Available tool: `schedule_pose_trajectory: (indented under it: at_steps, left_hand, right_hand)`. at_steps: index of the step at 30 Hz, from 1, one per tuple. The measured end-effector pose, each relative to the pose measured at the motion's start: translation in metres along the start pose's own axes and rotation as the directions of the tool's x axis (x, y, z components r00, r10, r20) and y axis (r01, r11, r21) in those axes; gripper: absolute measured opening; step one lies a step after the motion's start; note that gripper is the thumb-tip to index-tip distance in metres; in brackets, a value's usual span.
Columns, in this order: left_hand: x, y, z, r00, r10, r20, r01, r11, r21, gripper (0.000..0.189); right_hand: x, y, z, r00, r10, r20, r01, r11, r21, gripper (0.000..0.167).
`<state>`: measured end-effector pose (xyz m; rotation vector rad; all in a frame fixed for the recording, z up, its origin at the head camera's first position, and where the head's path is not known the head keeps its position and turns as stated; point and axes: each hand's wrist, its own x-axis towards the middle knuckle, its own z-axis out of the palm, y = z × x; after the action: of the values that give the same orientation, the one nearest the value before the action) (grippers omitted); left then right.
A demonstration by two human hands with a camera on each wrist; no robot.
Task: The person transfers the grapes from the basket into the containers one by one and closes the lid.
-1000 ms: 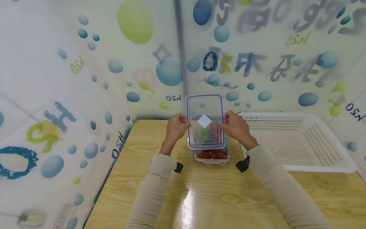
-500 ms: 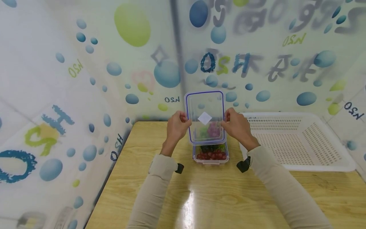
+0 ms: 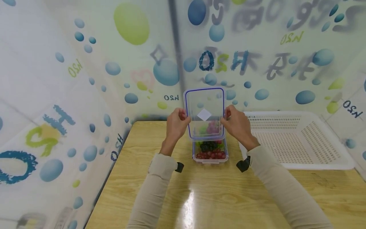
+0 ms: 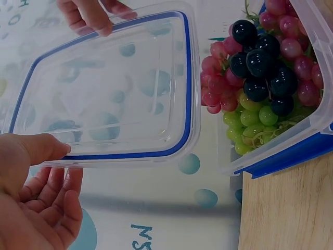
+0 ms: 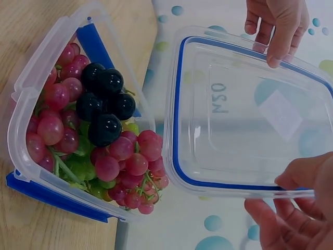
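A clear lid (image 3: 206, 103) with a blue seal and a white diamond label is held up tilted by both hands. My left hand (image 3: 176, 124) pinches its left edge between thumb and fingers, and my right hand (image 3: 236, 124) grips the right edge likewise. Below and in front of my hands stands an uncovered clear container (image 3: 211, 161) on the table, its blue side clips (image 5: 57, 200) hanging down. Inside it lie red grapes (image 4: 307, 86), a dark bunch of black grapes (image 4: 260, 62) and green grapes (image 4: 255, 122). Through the lid, the fruit at the back shows blurred.
A white perforated basket (image 3: 314, 166) stands on the wooden table (image 3: 160, 197) to the right, close to my right forearm. The patterned wall (image 3: 128, 73) rises right behind the table's far edge, with another wall along the left side.
Both hands have raised the lid a little, away from the container. More of the grapes, including the black bunch, now shows beneath its lower edge. The container has stayed in place.
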<state>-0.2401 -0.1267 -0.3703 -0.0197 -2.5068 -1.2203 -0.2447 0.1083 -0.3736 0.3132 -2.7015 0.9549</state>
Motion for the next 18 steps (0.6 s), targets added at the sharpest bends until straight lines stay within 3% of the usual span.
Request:
schedule_pose_trajectory:
  at_steps: [10, 18]
  left_hand:
    - [0.0040, 0.0029, 0.0016, 0.999, 0.031, -0.017, -0.032, 0.998, -0.049, 0.019]
    - [0.0047, 0.0044, 0.0016, 0.999, 0.047, -0.007, -0.047, 0.997, -0.054, 0.018]
  right_hand:
    - [0.0030, 0.0012, -0.0007, 0.996, -0.028, -0.088, 0.030, 0.999, 0.022, 0.019]
    - [0.0031, 0.0034, -0.0012, 0.993, -0.028, -0.113, 0.028, 1.000, -0.001, 0.016]
